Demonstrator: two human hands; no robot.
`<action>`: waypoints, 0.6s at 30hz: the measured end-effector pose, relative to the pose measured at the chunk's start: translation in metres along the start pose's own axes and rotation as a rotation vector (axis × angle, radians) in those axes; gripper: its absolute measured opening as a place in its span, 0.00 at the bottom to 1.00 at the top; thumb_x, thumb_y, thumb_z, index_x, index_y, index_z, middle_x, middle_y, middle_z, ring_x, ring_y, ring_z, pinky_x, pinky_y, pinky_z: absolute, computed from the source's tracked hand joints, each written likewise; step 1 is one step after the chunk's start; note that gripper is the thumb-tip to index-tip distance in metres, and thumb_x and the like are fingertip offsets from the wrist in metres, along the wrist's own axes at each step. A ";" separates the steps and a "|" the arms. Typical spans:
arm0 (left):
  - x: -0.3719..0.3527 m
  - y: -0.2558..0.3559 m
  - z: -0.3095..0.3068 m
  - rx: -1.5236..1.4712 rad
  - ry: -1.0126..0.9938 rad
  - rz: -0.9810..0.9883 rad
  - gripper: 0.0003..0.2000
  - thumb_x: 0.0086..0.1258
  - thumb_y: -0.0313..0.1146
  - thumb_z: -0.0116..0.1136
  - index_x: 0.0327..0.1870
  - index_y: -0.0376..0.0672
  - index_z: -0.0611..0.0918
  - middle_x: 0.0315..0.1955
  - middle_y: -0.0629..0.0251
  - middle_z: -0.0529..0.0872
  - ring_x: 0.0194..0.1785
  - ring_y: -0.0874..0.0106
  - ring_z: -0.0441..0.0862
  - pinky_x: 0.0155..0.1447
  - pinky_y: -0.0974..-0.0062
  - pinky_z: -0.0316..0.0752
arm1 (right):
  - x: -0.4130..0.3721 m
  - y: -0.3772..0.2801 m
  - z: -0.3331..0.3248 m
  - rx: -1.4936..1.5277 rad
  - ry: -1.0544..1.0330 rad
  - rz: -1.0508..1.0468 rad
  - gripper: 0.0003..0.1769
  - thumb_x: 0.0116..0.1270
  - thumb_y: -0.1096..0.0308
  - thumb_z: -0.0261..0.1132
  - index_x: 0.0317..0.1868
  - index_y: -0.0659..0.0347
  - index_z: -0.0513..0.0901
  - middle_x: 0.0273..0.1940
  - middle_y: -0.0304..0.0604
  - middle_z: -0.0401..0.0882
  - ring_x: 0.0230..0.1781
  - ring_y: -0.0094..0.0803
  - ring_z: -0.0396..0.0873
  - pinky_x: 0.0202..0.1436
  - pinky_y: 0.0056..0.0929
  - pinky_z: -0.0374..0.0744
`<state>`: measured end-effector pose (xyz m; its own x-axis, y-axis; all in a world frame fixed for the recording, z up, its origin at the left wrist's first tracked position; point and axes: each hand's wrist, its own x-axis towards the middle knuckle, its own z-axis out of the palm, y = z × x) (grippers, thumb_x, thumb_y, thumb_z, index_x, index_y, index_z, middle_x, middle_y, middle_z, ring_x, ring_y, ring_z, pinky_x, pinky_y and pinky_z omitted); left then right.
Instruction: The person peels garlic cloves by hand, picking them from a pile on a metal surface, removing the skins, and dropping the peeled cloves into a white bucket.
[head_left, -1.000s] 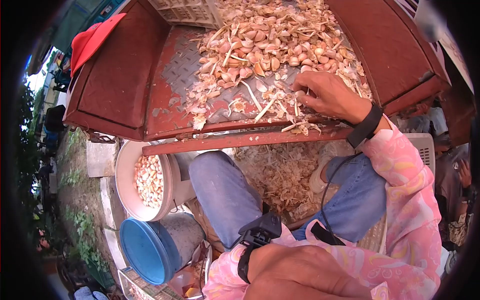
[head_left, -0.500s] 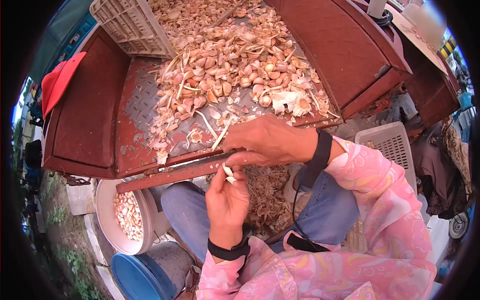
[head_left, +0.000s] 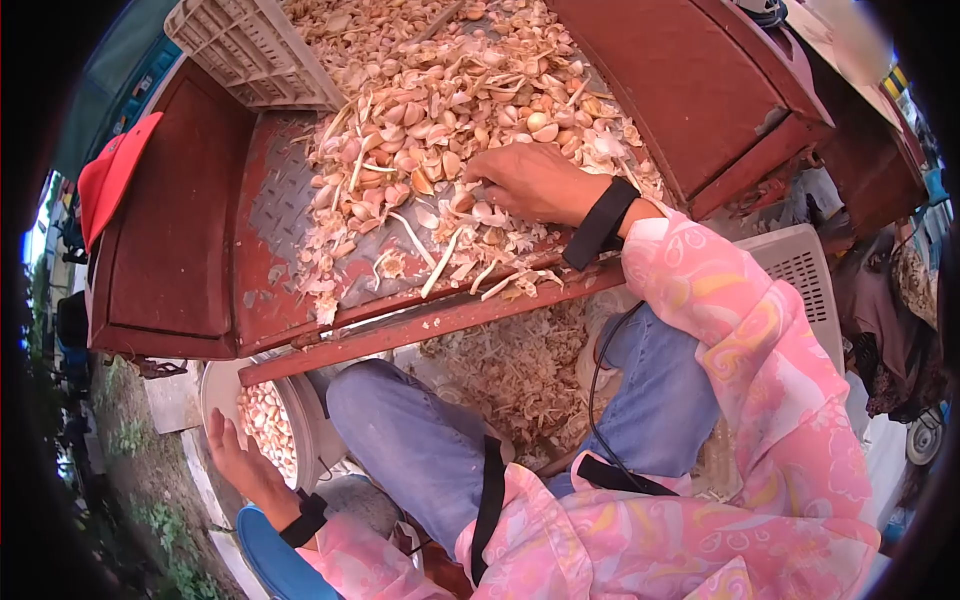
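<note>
My left hand (head_left: 243, 462) is open at the rim of a white bucket (head_left: 312, 425), its fingers stretched apart and nothing in them. Peeled garlic cloves (head_left: 266, 420) lie inside this bucket. Over on the metal tray bed, my right hand (head_left: 540, 182) reaches into a heap of unpeeled garlic cloves (head_left: 410, 130). Its fingers curl down among cloves and dry skins, and the fingertips are partly hidden, so what they hold cannot be made out. Loose stalks (head_left: 442, 262) and skins lie just in front of it, near the bed's edge.
Red metal panels (head_left: 180, 220) wall the bed on both sides. A pale plastic crate (head_left: 255, 50) leans at the back left, and a red cap (head_left: 115, 180) hangs on the left panel. Below are a blue bucket (head_left: 265, 555), a heap of skins (head_left: 510, 375) and a grey basket (head_left: 800, 270).
Both hands have parted from a white, peeled clove held between them. My left hand moved down-left to the bucket; my right went up into the heap. Skins and stalks have shifted towards the edge.
</note>
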<state>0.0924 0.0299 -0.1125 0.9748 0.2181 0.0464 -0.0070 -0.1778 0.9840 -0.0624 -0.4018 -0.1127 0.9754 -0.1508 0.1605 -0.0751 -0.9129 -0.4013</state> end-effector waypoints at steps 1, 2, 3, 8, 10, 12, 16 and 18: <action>-0.011 0.002 0.016 -0.093 -0.122 0.059 0.17 0.67 0.26 0.47 0.56 0.35 0.70 0.51 0.61 0.75 0.54 0.71 0.72 0.56 0.75 0.66 | 0.002 0.004 0.001 -0.095 0.058 0.027 0.11 0.55 0.71 0.57 0.40 0.62 0.76 0.36 0.50 0.78 0.42 0.46 0.76 0.45 0.41 0.73; -0.024 0.004 0.034 -0.189 -0.242 0.119 0.15 0.68 0.25 0.47 0.54 0.34 0.72 0.49 0.61 0.76 0.52 0.72 0.73 0.55 0.77 0.68 | 0.003 0.006 0.001 -0.192 0.116 0.051 0.11 0.55 0.71 0.57 0.40 0.62 0.76 0.36 0.49 0.77 0.41 0.46 0.76 0.45 0.41 0.73; -0.041 0.012 0.055 -0.212 -0.369 0.153 0.13 0.68 0.25 0.47 0.52 0.33 0.73 0.48 0.61 0.77 0.52 0.72 0.74 0.56 0.79 0.68 | 0.004 0.005 -0.003 -0.184 0.131 0.063 0.10 0.55 0.72 0.58 0.39 0.62 0.76 0.36 0.48 0.77 0.41 0.47 0.76 0.44 0.41 0.74; -0.110 0.047 0.152 0.081 -0.846 0.566 0.10 0.66 0.25 0.51 0.47 0.32 0.76 0.45 0.60 0.78 0.49 0.72 0.76 0.49 0.79 0.74 | 0.008 -0.021 0.010 0.005 0.202 -0.193 0.09 0.56 0.73 0.59 0.39 0.61 0.76 0.35 0.48 0.75 0.39 0.46 0.76 0.41 0.39 0.74; -0.124 0.044 0.175 0.020 -0.900 0.478 0.11 0.66 0.27 0.52 0.46 0.33 0.77 0.42 0.60 0.79 0.44 0.71 0.78 0.43 0.78 0.76 | 0.016 -0.021 0.022 -0.102 0.044 -0.164 0.08 0.58 0.72 0.60 0.39 0.60 0.77 0.35 0.49 0.75 0.39 0.47 0.76 0.40 0.40 0.74; -0.126 0.036 0.187 -0.055 -0.898 0.395 0.12 0.66 0.29 0.52 0.47 0.32 0.76 0.41 0.60 0.79 0.42 0.72 0.78 0.41 0.79 0.76 | 0.022 -0.017 0.022 -0.105 0.095 -0.176 0.07 0.60 0.70 0.60 0.39 0.61 0.78 0.32 0.47 0.75 0.34 0.41 0.77 0.36 0.37 0.74; -0.131 0.046 0.196 -0.175 -0.884 0.108 0.16 0.67 0.33 0.53 0.51 0.32 0.73 0.38 0.59 0.80 0.36 0.76 0.79 0.36 0.83 0.75 | 0.020 -0.029 0.008 0.498 -0.061 -0.051 0.10 0.63 0.67 0.62 0.42 0.62 0.78 0.28 0.37 0.78 0.26 0.21 0.72 0.30 0.22 0.72; -0.132 0.044 0.199 -0.171 -0.899 0.105 0.17 0.68 0.35 0.54 0.51 0.31 0.72 0.34 0.60 0.81 0.33 0.78 0.79 0.33 0.85 0.74 | 0.010 -0.038 0.005 0.889 -0.183 0.051 0.09 0.63 0.68 0.62 0.41 0.63 0.78 0.30 0.34 0.78 0.29 0.17 0.73 0.31 0.18 0.73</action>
<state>0.0082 -0.1978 -0.1096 0.7730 -0.6319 0.0565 -0.0686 0.0053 0.9976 -0.0490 -0.3669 -0.1009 0.9987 -0.0507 0.0083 -0.0055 -0.2665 -0.9638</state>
